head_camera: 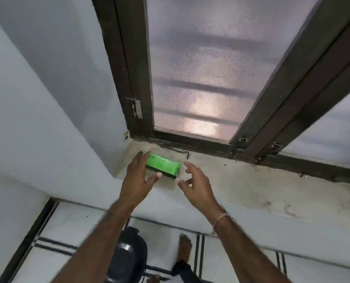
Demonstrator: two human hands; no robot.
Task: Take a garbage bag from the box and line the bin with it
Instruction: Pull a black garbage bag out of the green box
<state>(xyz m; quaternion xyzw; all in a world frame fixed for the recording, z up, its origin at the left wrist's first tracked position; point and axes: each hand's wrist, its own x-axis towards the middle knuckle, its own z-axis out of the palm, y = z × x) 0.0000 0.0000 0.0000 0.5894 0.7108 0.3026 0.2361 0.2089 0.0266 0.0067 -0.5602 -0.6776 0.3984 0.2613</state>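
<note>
You are in a home — white plastered walls [37, 99], a dusty stone windowsill [251, 186], a brown-framed mesh window [200, 68], striped floor tiles [68, 231].

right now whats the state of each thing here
green box: lying flat on the window sill, looks closed
left hand: open, over the box's left end
right hand: open, beside the box, not touching
black bin: on the floor below, no bag visible
window: shut
</note>
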